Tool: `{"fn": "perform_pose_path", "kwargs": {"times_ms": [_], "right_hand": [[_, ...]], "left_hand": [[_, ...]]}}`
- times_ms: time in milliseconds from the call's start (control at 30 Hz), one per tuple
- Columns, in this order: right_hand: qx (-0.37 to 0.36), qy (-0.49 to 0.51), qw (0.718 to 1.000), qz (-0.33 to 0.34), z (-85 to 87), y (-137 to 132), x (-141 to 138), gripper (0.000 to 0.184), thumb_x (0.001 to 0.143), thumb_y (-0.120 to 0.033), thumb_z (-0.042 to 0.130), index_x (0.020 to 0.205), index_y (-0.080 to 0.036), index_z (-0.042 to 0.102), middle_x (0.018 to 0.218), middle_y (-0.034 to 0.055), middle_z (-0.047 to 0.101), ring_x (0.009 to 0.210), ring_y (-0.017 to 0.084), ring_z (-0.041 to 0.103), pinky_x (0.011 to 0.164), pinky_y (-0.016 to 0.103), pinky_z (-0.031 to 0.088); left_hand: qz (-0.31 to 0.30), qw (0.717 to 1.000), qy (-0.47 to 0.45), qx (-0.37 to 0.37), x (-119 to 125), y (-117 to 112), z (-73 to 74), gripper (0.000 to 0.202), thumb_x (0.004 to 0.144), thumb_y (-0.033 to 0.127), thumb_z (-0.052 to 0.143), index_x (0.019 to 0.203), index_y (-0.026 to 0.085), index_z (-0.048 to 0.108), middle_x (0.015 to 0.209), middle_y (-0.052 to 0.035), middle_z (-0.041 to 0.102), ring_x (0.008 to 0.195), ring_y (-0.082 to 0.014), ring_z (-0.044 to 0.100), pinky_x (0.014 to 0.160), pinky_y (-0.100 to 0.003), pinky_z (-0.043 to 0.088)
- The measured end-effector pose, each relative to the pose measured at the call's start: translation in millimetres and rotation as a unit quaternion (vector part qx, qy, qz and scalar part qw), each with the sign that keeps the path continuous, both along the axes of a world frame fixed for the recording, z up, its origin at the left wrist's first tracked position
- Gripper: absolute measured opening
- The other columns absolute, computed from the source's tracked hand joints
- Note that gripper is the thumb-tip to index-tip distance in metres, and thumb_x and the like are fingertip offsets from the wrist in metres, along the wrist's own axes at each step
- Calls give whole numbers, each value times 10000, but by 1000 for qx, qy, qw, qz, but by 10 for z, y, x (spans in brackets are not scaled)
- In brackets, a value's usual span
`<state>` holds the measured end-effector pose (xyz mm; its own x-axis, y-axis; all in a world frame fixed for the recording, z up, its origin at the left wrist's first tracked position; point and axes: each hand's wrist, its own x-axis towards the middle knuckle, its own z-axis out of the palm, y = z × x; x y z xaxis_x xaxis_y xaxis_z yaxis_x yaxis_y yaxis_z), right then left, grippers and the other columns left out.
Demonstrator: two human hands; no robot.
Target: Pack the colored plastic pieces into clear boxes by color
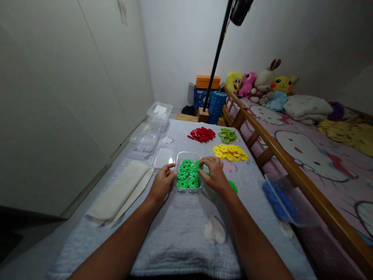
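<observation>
A clear plastic container [189,189] stands in front of me, with green flower-shaped plastic pieces [186,175] lying in rows inside. My left hand [163,182] grips the left wall of the container, thumb and fingers at its rim. Over the right rim, my right hand [214,174] pinches a green flower-shaped piece [199,165] between thumb and fingers. More green pieces [232,187] lie on the cloth, partly hidden beneath my right hand and forearm.
Beyond lie piles of red sticks [202,134], yellow flower pieces [230,152] and light green pieces [227,135]. Clear containers [145,134] and a folded beige cloth [119,192] are on the left. A container of blue pieces [281,202] sits right, beside the wooden bed rail [262,140].
</observation>
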<state>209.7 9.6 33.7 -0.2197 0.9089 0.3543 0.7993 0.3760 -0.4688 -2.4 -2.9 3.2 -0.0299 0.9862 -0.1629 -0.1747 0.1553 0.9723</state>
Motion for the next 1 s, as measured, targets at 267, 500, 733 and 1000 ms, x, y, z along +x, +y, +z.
{"fn": "perform_pose_path", "kwargs": {"times_ms": [267, 500, 733, 1000], "right_hand": [[6, -48, 998, -51, -30, 189, -107, 172, 843, -259, 644, 1013, -236, 655, 1201, 73, 666, 1150, 286, 491, 1012, 461, 275], [-36, -51, 984, -169, -67, 141, 426, 177, 847, -239, 599, 1003, -215, 678, 1153, 82, 666, 1089, 271, 533, 942, 392, 338], [-159, -105, 954, -232, -186, 31, 748, 213, 822, -316, 613, 980, -212, 710, 1092, 95, 659, 1034, 263, 552, 848, 353, 365], [-155, -66, 965, -200, -297, 7, 804, 85, 739, -259, 650, 805, -206, 655, 981, 49, 658, 957, 214, 557, 782, 310, 371]], "left_hand": [[-3, 1000, -2, 6, -19, 20, -34, 474, 682, 379, 708, 1083, 155, 589, 561, 110, 453, 420, -70, 386, 421, -200, 315], [-8, 1000, 1, 8, -21, 24, -64, 481, 703, 383, 696, 1107, 152, 575, 568, 110, 445, 428, -68, 374, 416, -194, 304], [-15, 1000, 2, 4, -22, 34, -95, 487, 712, 371, 700, 1122, 148, 559, 584, 108, 442, 444, -67, 374, 421, -190, 300], [-16, 1000, 1, 10, -23, 32, -85, 473, 728, 372, 689, 1121, 148, 551, 565, 114, 438, 436, -67, 358, 417, -191, 297]]}}
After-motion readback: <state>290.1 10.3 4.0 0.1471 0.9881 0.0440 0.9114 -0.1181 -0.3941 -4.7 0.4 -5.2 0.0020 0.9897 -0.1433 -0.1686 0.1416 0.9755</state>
